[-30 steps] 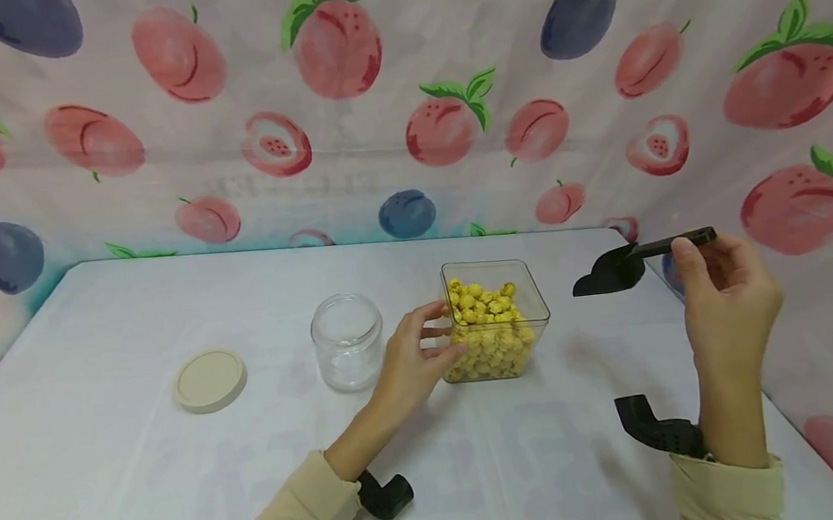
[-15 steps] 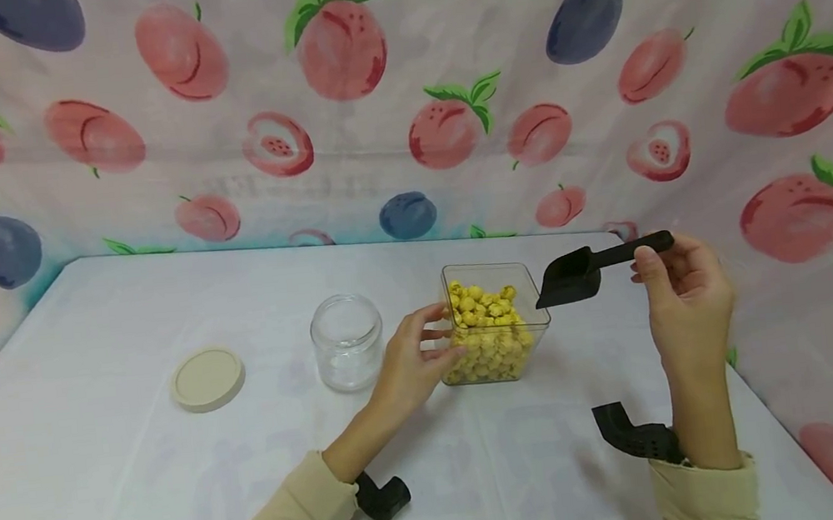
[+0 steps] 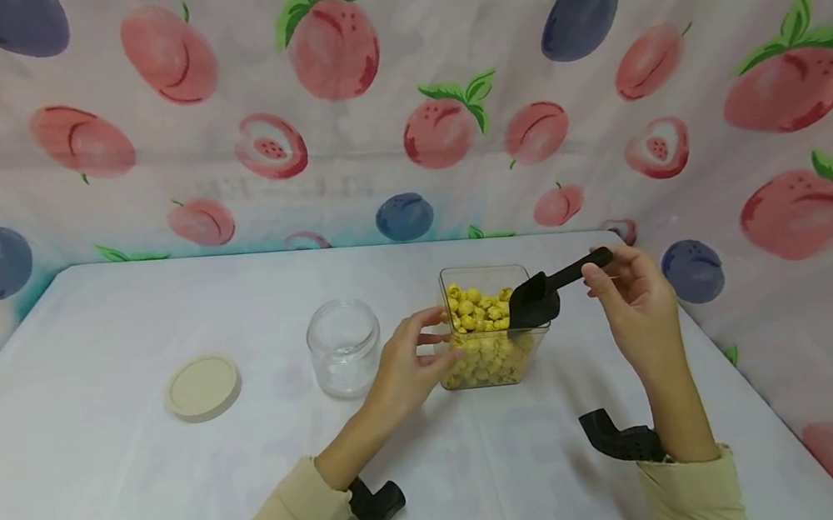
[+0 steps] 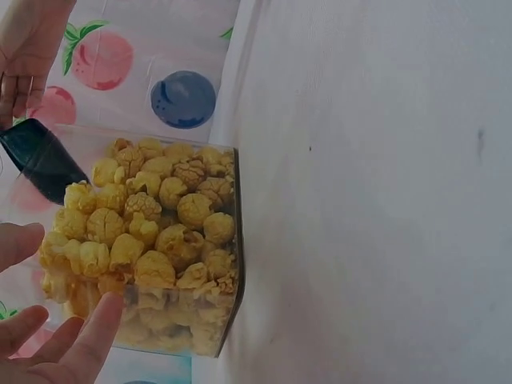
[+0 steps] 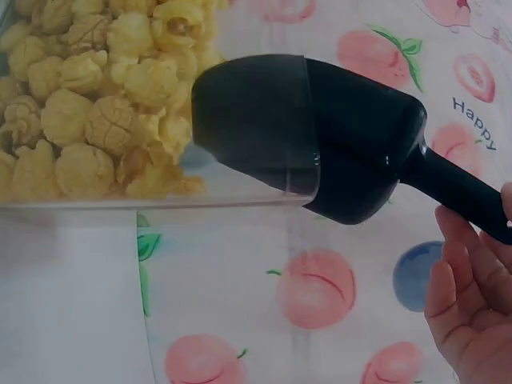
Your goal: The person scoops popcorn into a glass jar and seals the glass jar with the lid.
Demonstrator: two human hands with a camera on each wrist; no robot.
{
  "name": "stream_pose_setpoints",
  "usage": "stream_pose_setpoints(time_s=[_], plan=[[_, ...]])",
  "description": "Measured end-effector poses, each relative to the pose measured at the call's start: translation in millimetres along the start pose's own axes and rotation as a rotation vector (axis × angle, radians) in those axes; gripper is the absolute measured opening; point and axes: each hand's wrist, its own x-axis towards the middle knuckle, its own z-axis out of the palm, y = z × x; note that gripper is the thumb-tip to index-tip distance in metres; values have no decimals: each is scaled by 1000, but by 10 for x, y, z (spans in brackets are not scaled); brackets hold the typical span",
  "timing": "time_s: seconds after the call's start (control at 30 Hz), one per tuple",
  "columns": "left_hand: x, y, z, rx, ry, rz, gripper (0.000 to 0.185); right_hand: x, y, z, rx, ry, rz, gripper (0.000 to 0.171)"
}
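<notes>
A black scoop (image 3: pixel 535 300), light and stiff by the look, is pinched at the handle end by the right hand (image 3: pixel 631 298), bowl dipped into the clear box (image 3: pixel 497 361) of popcorn (image 3: pixel 477 308), centre-right of the head view. The box is steadied on the bench (image 3: pixel 106 474) by the left hand (image 3: pixel 400 370), fingers loosely curved against its side; prob. light, slippery, best held low at the walls.

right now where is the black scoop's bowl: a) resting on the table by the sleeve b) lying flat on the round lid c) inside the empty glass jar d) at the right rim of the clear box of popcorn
d: the right hand holds the black scoop by its handle, with its bowl at the right rim of the clear box of popcorn.
</notes>
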Motion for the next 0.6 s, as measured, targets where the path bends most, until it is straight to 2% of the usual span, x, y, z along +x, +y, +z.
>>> stream_pose_setpoints(time_s=[0.13,0.27,0.4,0.6], plan=[[13,5,-14,4,-11,-16,58,37,51,25,-39,-76,-18,29],[8,14,-27,9,-16,-14,57,77,81,31,-62,-133,-89,35],[22,14,-32,10,-18,-2,57,130,108,12,-78,-177,-144,34],[33,12,-36,-6,-15,-8,57,161,143,6,-97,-210,-128,28]])
